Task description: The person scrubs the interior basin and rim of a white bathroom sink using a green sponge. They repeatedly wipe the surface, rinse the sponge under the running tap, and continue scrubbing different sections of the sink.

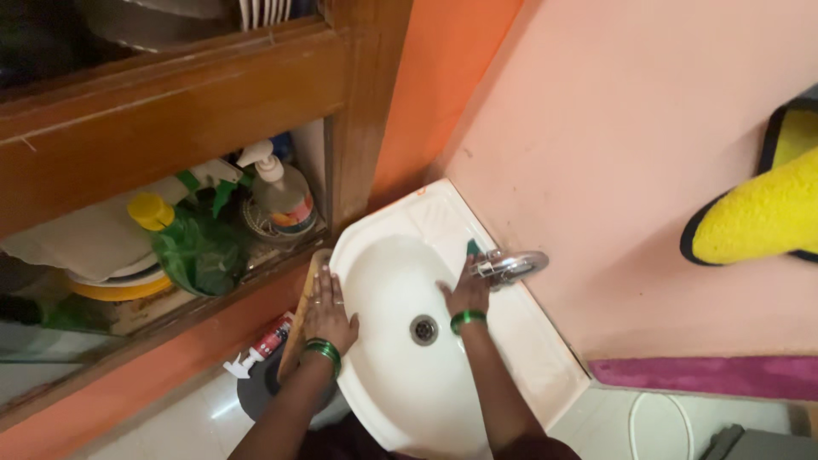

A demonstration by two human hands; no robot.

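Your left hand lies flat on the left rim of the white sink, fingers spread and pointing away from you, grip released, holding nothing; a green bangle sits at that wrist; the hand's outer edge lies by a wooden strip that runs along the sink's left side; whether it touches the strip, you cannot tell.

Your right hand reaches over the basin toward the chrome tap at the sink's right rim; fingertips lie at the tap's base, next to a small green thing; what that is, you cannot tell; the grip looks loose, fingers extended, but whether it grasps anything is hidden; a green bangle sits at this wrist too.

The drain sits in the basin floor, between your two forearms, nearer the right wrist; the basin looks bare.

Left of the sink, a wooden shelf holds a pump bottle, a green bag beside it, a yellow-capped bottle further left; below, beside the strip, a white-and-red tube lies tilted; a yellow cloth with a dark edge hangs at the far right against the pink wall.
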